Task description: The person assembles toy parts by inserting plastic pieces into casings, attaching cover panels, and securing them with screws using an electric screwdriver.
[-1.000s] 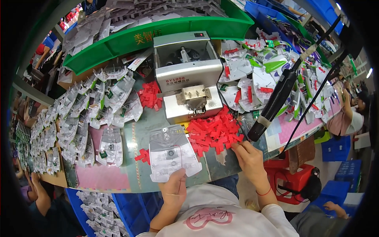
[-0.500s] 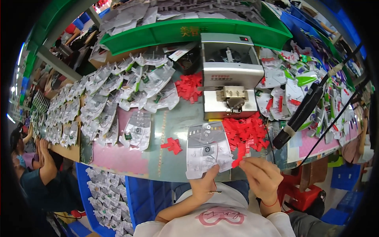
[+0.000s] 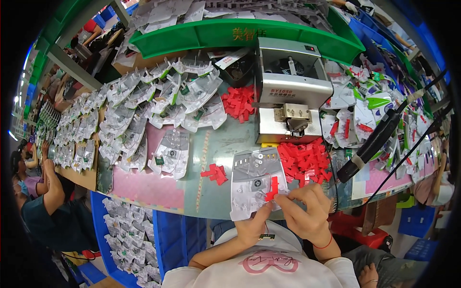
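A white plastic shell (image 3: 249,189), with a round dark part and thin wires inside, is held by its lower edge in my left hand (image 3: 251,227). My left thumb lies on its rim. With pinched fingertips my right hand (image 3: 308,211) holds a small red plastic piece (image 3: 272,186) against the inside of the shell, at its lower right. Just below my left hand, a small circuit board (image 3: 267,236) hangs against my shirt. A heap of red pieces (image 3: 307,161) lies right beside the shell, and a few more red pieces (image 3: 214,174) lie to its left.
Behind the shell stands a silver machine (image 3: 293,86). A black electric screwdriver (image 3: 370,144) hangs at the right. Similar shells (image 3: 165,101) cover the table's left side. A green bin (image 3: 201,38) sits at the back, a blue crate (image 3: 173,240) below. A co-worker (image 3: 53,211) is at far left.
My right hand has moved left, carrying the red piece from beside the shell's right edge onto its inside. My left hand still holds the shell. The whole view has shifted slightly.
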`<state>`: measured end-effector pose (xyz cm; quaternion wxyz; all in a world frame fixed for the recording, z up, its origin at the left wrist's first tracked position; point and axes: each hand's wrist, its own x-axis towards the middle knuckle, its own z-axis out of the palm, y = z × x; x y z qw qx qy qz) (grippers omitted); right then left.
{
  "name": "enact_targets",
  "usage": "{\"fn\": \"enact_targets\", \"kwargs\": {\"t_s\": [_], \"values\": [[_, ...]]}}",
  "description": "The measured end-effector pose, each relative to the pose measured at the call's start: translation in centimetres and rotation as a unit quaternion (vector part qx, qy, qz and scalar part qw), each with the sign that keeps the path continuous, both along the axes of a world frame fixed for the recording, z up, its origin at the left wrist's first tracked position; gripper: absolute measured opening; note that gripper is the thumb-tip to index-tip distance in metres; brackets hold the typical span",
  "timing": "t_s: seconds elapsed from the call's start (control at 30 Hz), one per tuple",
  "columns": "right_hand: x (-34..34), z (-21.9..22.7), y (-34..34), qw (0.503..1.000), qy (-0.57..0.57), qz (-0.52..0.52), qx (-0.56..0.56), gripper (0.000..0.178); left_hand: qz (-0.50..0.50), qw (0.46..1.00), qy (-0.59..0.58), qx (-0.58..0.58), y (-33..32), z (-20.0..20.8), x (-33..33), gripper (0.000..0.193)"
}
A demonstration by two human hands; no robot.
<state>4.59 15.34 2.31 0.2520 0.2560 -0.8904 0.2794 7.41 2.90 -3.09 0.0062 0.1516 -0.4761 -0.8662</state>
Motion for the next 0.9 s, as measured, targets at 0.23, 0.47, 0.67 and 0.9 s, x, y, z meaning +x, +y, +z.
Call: {"fn": "enact_targets", "kwargs": {"t_s": [0.23, 0.47, 0.67, 0.9], "values": [[-0.2, 0.1, 0.1, 0.999, 0.034, 0.016, 0.031, 0.034, -0.021, 0.999, 0.035, -0.017, 0.1, 0.2, 0.3, 0.029], [0.1, 0.3, 0.0, 0.998, 0.021, 0.032, 0.047, 0.034, -0.019, 0.998, 0.051, -0.030, 0.2, -0.1, 0.5, 0.028], [0.0, 0.3, 0.1, 0.997, 0.019, 0.051, 0.062, 0.032, -0.013, 0.998, 0.056, -0.019, 0.2, -0.4, 0.6, 0.028], [-0.5, 0.3, -0.4, 0.995, 0.019, 0.074, 0.058, 0.030, -0.008, 0.997, 0.067, -0.047, -0.2, -0.9, 0.8, 0.025]]}}
